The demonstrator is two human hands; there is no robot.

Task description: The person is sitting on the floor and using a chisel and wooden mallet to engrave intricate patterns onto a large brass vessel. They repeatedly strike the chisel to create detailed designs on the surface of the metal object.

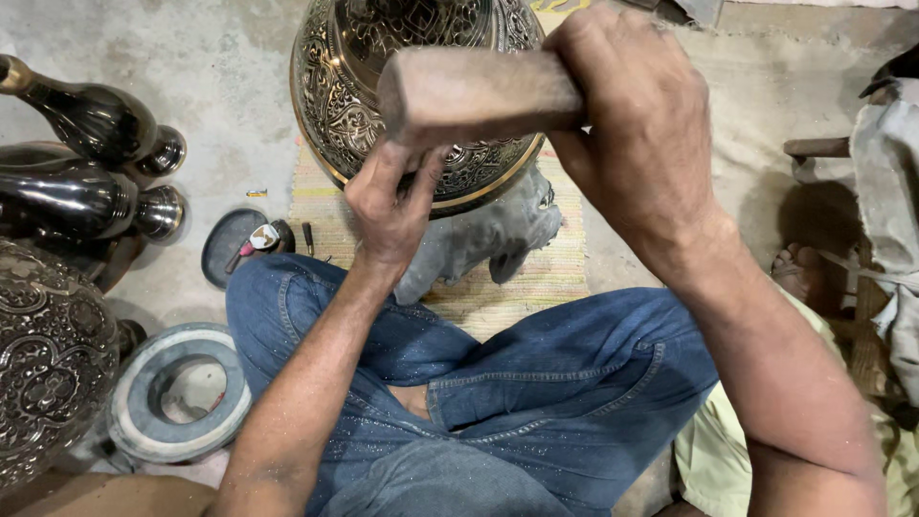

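1. Brass, dark and glossy, is crowding your left side: two long-necked vases [86, 163] are lying on the floor beside a large engraved pot [48, 354], with a grey ring stand [177, 393] just in front. A wide elbow swing could be knocking into them.
2. You are pinching your left hand [392, 206] narrowly around something small against the engraved vessel [383, 86]; whether it is a chisel I cannot tell, since the fingers are hiding it. Those fingers are sitting right under the mallet's path, so a glancing blow could be catching them.
3. The vessel is resting tilted on a grey cloth pad [488, 239] over the woven mat [536, 278], just beyond your crossed knees. It could be rolling or slipping off if a strike lands off-centre, and a slipped tool could be scarring the pattern.
4. You are wrapping your right hand [632, 105] fully around the wooden mallet [469, 91], raised above the work. A loosening grip could be sending it astray.
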